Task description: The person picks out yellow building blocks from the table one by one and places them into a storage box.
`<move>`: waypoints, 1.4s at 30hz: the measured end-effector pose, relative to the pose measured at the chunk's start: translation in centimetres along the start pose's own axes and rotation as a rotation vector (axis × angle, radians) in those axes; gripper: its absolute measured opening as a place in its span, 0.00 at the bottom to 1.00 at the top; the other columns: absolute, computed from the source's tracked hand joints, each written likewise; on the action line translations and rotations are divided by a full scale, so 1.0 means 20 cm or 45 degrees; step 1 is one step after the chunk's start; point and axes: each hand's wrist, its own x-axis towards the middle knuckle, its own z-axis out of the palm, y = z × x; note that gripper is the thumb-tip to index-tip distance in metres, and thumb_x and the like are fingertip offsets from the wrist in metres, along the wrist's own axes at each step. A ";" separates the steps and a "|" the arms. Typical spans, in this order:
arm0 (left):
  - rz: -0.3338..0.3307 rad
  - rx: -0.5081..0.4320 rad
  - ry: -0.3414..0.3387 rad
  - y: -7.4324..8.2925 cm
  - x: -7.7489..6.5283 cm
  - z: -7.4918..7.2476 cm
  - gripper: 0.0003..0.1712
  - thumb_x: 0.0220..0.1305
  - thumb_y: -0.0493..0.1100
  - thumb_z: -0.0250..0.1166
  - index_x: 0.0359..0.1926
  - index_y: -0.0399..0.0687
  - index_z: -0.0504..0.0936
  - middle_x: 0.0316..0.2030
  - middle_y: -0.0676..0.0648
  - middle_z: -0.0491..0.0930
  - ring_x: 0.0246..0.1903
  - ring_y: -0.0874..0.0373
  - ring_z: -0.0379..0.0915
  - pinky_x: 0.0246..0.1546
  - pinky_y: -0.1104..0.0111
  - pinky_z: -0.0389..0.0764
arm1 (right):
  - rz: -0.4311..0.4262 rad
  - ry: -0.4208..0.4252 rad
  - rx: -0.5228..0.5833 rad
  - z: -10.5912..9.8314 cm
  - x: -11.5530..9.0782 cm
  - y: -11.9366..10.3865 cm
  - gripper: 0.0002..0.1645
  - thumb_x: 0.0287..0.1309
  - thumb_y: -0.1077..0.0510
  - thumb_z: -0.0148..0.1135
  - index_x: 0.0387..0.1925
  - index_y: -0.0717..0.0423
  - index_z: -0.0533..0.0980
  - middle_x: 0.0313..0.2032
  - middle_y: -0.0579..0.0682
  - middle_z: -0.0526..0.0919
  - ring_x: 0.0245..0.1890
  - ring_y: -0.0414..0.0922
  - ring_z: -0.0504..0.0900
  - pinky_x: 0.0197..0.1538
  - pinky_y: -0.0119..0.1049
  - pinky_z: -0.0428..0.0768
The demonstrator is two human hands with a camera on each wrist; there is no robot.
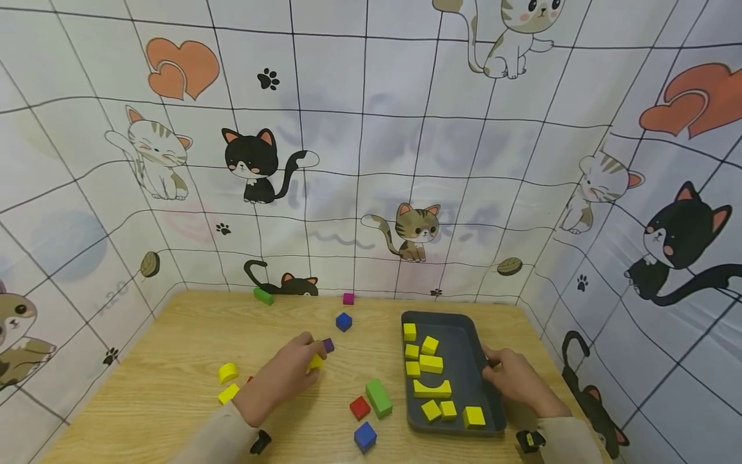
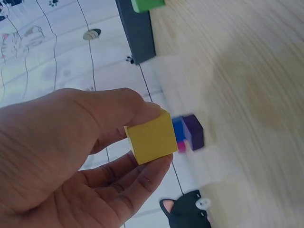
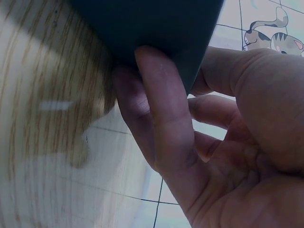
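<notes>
My left hand (image 1: pixel 286 374) pinches a yellow block (image 2: pixel 153 138) between thumb and fingers, just above the table. Close past that block are a purple block (image 2: pixel 194 132) and a blue one (image 1: pixel 344 321). At the right of the table my right hand (image 1: pixel 518 380) grips the side of a dark grey tray (image 1: pixel 464 341). Two of its fingers (image 3: pixel 166 102) press on the tray's outer face in the right wrist view. Several yellow blocks lie in the tray, mostly along its left side and front, among them an arched one (image 1: pixel 431 390).
Between hand and tray lie a green block (image 1: pixel 379 398), a red block (image 1: pixel 360 407) and a blue cube (image 1: pixel 365 437). Two yellow pieces (image 1: pixel 228 372) sit left of my left hand. By the back curtain are a green block (image 1: pixel 263 296) and a magenta cube (image 1: pixel 348 298).
</notes>
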 end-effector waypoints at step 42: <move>0.433 0.068 -0.161 0.89 0.64 0.32 0.18 0.63 0.44 0.72 0.53 0.56 0.81 0.44 0.57 0.73 0.39 0.69 0.69 0.37 0.85 0.73 | 0.014 -0.005 0.017 -0.01 0.01 0.01 0.36 0.62 0.65 0.62 0.71 0.60 0.65 0.41 0.55 0.83 0.18 0.48 0.78 0.20 0.40 0.80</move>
